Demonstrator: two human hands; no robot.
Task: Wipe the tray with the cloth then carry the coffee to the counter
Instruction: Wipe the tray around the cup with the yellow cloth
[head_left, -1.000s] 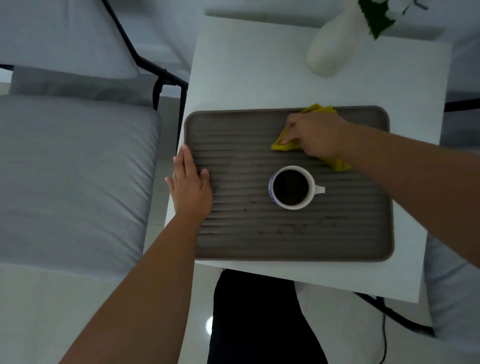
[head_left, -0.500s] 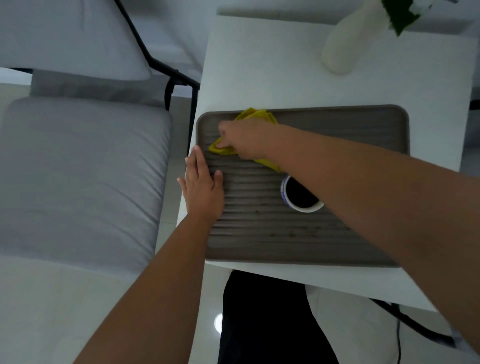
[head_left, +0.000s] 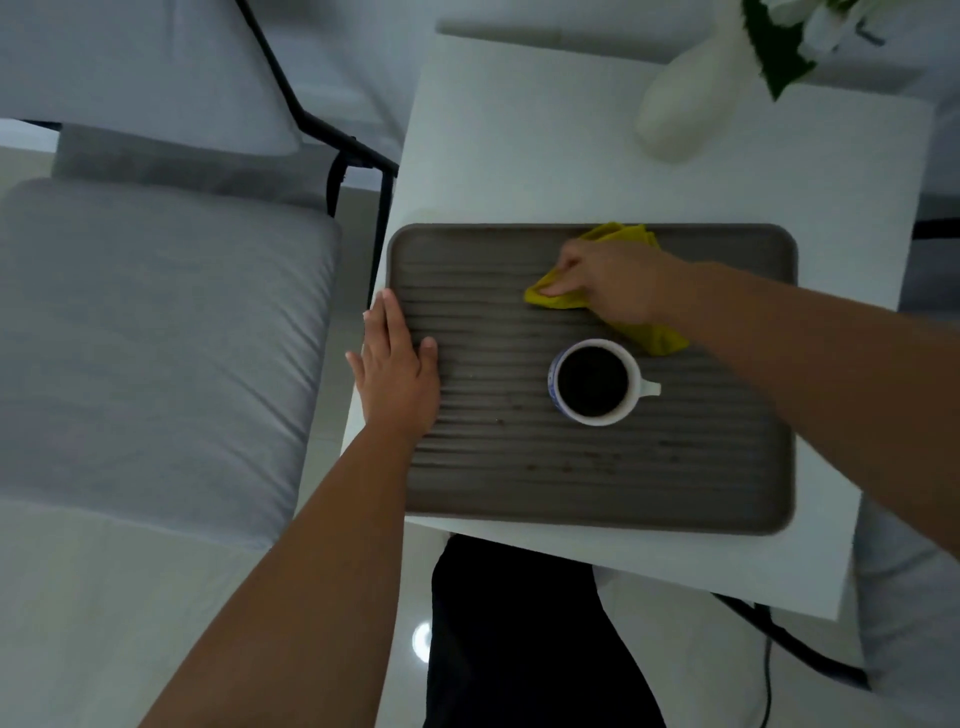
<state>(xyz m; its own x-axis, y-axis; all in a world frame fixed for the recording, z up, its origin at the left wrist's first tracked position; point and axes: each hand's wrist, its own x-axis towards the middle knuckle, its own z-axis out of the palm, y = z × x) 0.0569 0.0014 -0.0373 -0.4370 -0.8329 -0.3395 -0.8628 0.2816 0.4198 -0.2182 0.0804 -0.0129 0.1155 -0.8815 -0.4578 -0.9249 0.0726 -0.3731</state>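
Note:
A brown ribbed tray (head_left: 597, 478) lies on a small white table (head_left: 519, 156). A white cup of black coffee (head_left: 593, 382) stands near the tray's middle, handle pointing right. My right hand (head_left: 610, 283) presses a yellow cloth (head_left: 657, 338) onto the tray's far half, just behind the cup. The cloth shows above and below the hand. My left hand (head_left: 397, 371) rests flat on the tray's left edge with fingers together, holding nothing. Dark specks dot the ribs in front of the cup.
A white vase (head_left: 685, 98) with green leaves stands at the table's far right. A grey cushioned chair (head_left: 156, 332) with a black frame sits to the left. Another grey seat (head_left: 904, 597) is at the right. My dark trousers (head_left: 519, 639) show below the table.
My right hand slid the cloth left to the tray's far-left corner, then back right to behind the cup. The left hand stayed on the tray's edge.

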